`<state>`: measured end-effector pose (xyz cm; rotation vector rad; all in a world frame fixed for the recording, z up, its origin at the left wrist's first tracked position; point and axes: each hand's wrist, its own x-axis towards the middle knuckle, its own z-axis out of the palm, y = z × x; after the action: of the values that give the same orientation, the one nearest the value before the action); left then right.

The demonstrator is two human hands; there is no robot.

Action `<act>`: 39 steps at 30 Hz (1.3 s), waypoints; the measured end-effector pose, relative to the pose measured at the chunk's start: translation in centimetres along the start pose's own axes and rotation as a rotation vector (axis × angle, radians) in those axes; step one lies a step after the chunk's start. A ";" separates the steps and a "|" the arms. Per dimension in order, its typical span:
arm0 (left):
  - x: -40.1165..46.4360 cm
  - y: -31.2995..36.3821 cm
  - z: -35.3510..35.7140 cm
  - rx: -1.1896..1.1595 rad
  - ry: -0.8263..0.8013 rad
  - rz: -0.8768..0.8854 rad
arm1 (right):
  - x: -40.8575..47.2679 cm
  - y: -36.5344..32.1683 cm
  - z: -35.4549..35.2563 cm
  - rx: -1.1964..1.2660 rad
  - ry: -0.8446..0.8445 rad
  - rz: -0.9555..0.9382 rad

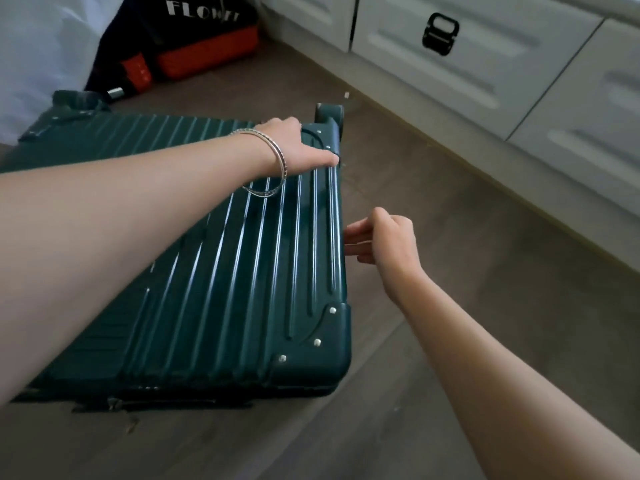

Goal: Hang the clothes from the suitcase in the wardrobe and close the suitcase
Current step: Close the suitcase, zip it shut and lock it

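Note:
A dark green ribbed hard-shell suitcase [214, 271] lies flat on the floor with its lid down. My left hand [294, 147], with two silver bangles on the wrist, rests flat on the lid near the far right corner, by a wheel [329, 114]. At the suitcase's right side edge my right hand [381, 240] has its fingers curled, the fingertips against the seam; whatever they pinch is hidden. No clothes are in view.
White drawer fronts [467, 57] with a black handle [440, 34] run along the right. A red and black bag [194, 46] and white fabric [41, 46] lie beyond the suitcase. Grey wood floor [467, 271] spreads to the right and front.

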<state>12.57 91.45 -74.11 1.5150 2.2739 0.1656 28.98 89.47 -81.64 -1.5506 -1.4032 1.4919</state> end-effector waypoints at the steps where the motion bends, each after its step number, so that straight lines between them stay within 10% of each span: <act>1: 0.7 0.3 0.5 0.026 0.003 -0.005 | 0.4 0.2 0.0 0.024 -0.016 0.015; 19: -0.8 0.3 2.8 0.221 -0.053 0.156 | 6.2 0.7 3.3 -0.465 -0.210 -0.115; 39: -1.5 0.1 3.6 0.185 -0.023 0.147 | 4.9 2.2 2.2 -0.968 0.043 -0.139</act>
<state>14.55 89.64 -76.99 1.7693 2.2106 -0.0224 26.73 92.80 -85.80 -1.9108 -2.3277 0.6709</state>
